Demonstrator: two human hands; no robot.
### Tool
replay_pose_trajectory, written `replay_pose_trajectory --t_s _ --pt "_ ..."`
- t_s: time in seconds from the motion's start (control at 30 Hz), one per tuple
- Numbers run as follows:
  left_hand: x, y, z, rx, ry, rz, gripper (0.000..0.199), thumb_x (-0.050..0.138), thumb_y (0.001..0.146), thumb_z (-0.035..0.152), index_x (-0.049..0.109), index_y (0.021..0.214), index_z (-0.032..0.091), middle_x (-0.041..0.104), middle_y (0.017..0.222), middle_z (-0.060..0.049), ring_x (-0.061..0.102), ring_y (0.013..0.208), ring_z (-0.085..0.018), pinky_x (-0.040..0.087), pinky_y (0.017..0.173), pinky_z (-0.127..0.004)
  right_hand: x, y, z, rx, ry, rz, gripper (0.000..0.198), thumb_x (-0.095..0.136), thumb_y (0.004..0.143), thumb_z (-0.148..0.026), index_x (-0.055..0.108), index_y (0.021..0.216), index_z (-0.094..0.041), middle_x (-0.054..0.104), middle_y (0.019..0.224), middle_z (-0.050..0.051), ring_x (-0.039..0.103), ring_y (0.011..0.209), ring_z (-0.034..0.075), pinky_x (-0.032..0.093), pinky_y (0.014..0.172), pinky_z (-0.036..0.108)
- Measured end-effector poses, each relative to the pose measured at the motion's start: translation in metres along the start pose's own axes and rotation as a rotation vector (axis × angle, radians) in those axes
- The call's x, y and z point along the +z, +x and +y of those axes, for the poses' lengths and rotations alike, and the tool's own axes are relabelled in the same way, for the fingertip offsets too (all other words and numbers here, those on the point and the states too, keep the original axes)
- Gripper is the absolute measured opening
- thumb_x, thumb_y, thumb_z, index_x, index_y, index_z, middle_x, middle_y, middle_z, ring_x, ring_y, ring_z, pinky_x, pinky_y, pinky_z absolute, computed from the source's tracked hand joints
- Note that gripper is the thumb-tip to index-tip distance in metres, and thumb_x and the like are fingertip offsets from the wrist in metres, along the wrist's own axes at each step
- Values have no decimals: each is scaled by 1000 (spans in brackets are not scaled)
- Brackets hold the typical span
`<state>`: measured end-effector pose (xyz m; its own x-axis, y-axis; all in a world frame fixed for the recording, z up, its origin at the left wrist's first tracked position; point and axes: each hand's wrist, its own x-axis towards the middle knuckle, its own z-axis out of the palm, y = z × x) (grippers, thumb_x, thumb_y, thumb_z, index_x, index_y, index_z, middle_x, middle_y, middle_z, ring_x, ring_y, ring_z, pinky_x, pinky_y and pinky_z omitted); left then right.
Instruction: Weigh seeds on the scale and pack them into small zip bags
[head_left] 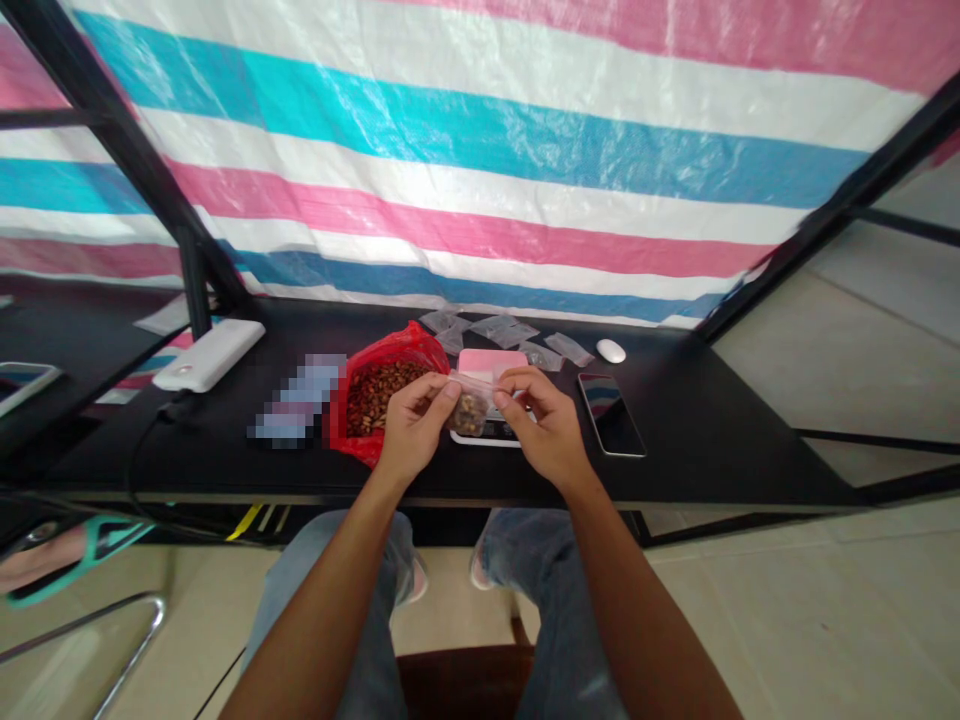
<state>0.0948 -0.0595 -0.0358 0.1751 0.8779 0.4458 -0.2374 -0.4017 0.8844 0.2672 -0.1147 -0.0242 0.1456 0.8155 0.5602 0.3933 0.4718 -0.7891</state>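
Between my two hands is a small clear zip bag [470,412] with brownish pieces in its lower part. My left hand [417,420] pinches the top edge at its left corner, and my right hand [541,418] pinches the right corner. Behind and below the bag is a small kitchen scale [491,440], white with a dark display strip, partly covered by my hands. A pink square [491,362] shows at its far side. Left of my left hand, an open red plastic bag [429,345] holds many small reddish-brown pieces [379,390].
Several clear zip bags [504,328] lie along the back of the black table [720,430]. To the right are a white mouse [611,351] and a phone [611,415]. A white box-like device [210,355] with a cable stands left. Striped sheeting [480,150] hangs behind.
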Motion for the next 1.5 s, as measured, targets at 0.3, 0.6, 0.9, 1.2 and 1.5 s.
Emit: replay_pose_trajectory --t_s 0.3,0.6,0.9,1.2,1.5 --pt "2 -1 -3 -70 -20 18 35 82 83 53 79 84 17 75 74 -4 65 65 -15 53 64 -26 2 -2 -5 -27 -31 9 11 63 96 -32 67 89 -23 70 96 5 63 82 18 48 69 31" --pt "7 -7 2 -32 45 -39 33 75 92 50 80 87 18 78 80 -5 70 73 -18 55 71 -29 6 -3 -9 -89 -104 0 12 62 98 -29 66 88 -23 70 93 5 64 86 19 51 77 33" --pt "11 -6 11 -68 -6 -34 30 86 79 46 82 81 16 78 80 -6 69 71 -17 57 67 -26 8 -5 -13 -153 -27 45 7 69 94 -23 70 87 -22 71 92 4 67 88 18 54 83 34" --pt "5 -6 18 -153 -58 -92 32 88 77 47 82 78 16 78 75 -6 68 67 -16 56 66 -26 -1 -5 -14 -72 16 -8 8 73 92 -26 73 85 -22 73 89 4 66 82 17 50 70 31" --pt "9 -6 15 -276 -109 -129 36 91 72 50 81 81 16 77 76 -5 67 67 -15 56 64 -25 -1 -5 -14 -133 -5 -20 10 68 94 -20 69 85 -22 71 90 3 67 85 16 53 77 31"
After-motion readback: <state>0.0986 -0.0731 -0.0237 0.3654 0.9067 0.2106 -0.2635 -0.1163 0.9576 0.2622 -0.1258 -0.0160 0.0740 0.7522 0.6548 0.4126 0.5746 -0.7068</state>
